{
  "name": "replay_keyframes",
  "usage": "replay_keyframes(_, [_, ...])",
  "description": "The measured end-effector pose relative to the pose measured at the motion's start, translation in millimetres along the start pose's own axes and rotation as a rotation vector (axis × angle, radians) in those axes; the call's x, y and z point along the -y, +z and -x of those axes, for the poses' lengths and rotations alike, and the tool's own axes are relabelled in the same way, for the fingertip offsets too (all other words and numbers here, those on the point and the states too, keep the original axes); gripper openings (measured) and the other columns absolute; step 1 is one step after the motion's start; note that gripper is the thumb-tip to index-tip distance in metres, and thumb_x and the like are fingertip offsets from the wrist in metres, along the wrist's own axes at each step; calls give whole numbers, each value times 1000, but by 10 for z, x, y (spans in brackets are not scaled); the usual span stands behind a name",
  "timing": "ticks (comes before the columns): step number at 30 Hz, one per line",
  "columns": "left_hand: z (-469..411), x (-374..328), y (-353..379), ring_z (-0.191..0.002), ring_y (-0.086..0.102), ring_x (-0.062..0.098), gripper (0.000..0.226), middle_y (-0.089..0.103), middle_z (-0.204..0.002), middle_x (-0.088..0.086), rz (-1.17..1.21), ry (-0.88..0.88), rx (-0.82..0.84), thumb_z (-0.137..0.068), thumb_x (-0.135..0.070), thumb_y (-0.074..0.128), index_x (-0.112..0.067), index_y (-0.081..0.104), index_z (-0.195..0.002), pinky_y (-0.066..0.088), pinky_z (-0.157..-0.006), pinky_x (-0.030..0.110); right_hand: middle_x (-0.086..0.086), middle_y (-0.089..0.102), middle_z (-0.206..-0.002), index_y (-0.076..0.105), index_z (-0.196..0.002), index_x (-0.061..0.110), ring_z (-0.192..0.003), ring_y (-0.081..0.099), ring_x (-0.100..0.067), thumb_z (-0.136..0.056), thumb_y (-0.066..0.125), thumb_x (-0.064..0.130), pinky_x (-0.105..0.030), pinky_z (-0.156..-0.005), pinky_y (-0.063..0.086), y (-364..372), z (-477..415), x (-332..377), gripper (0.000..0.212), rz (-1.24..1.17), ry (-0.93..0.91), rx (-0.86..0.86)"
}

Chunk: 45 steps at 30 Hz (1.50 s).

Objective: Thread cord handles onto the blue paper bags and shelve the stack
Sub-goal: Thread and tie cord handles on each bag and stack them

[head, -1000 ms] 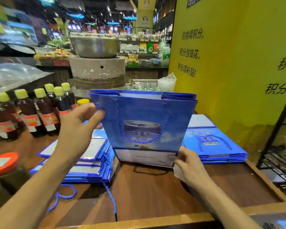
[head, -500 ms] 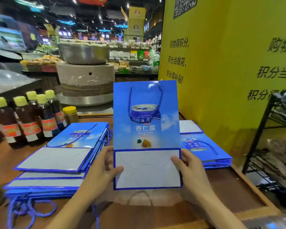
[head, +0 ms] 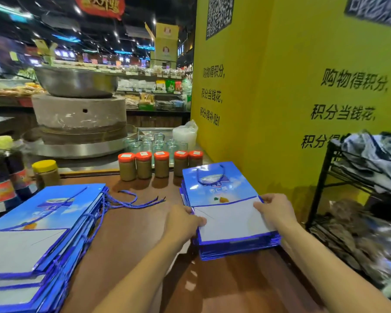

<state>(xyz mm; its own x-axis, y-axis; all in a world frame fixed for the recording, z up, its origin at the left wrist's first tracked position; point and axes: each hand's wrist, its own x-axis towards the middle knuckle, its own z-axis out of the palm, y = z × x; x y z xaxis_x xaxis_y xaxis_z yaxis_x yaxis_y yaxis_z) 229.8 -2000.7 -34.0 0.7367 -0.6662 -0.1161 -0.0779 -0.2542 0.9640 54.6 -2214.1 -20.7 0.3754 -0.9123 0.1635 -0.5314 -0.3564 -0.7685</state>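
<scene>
While both hands sit on the right-hand pile, the head view looks down over a brown wooden surface in a shop. A flattened blue paper bag, the top bag, lies face up on the right stack of the same bags, with its white folded base toward the person. A blue cord handle loops across its printed end, so this bag is already threaded. The left hand grips the bag at the left edge of the white base, its fingers curled over that edge with the thumb on top. The right hand holds the far right corner of the same white base, and its fingers are bent round the paper. Whether the hands also catch bags lower in the pile cannot be told.

A second pile, the left stack, lies well apart on the left side, fanned and less tidy, with cords trailing from its edges. Loose cords lie on the wood between the two piles.

Behind the piles stands a row of orange-lidded jars, and a yellow-lidded jar stands near the dark bottles at the far left. Further back a metal basin rests on a stone mill. A yellow wall with black lettering rises just beside the right stack, and a black rack at the right edge carries crumpled material too blurred to identify.
</scene>
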Motion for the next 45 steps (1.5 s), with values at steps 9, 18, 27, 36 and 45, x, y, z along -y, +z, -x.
replay_keyframes(9, [-8, 74, 381, -75, 69, 12, 24, 74, -89, -5, -284, 27, -146, -76, -36, 82, -19, 70, -89, 59, -58, 33, -4, 75, -95, 76, -89, 25, -99, 68, -33, -89, 73, 42, -38, -78, 54, 68, -79, -321, 18, 298, 24, 15])
replay_keyframes(18, [188, 223, 498, -113, 55, 9, 52, 54, -146, -2, -327, 141, -126, -105, -29, 55, -20, 39, -154, 45, -58, 3, -5, 76, -99, 75, -100, 25, -99, 67, -34, -94, 69, 42, -37, -75, 51, 197, -34, -429, 18, 293, -43, -28])
replay_keyframes(27, [190, 440, 660, -108, 64, 10, 38, 58, -133, -9, -22, 126, -152, -107, -23, 48, -30, 38, -143, 48, -55, 6, 7, 75, -112, 76, -107, 37, -106, 66, -28, -95, 64, 53, -37, -80, 51, 198, 91, -440, 23, 240, -33, -34])
replay_keyframes(36, [70, 560, 647, -115, 62, 17, 53, 50, -147, -3, -60, 102, -88, -110, -28, 39, -28, 21, -159, 49, -53, 6, 3, 76, -111, 78, -109, 33, -104, 67, -32, -94, 68, 49, -36, -75, 49, 250, 163, -439, 24, 269, 8, -111])
replay_keyframes(45, [202, 300, 587, -117, 47, 7, 48, 21, -169, 0, -212, 88, -40, -111, -28, 40, -28, 37, -159, 46, -51, 4, -5, 71, -102, 72, -92, 22, -96, 63, -34, -99, 55, 44, -37, -72, 49, 171, 211, -237, 28, 478, -44, -50])
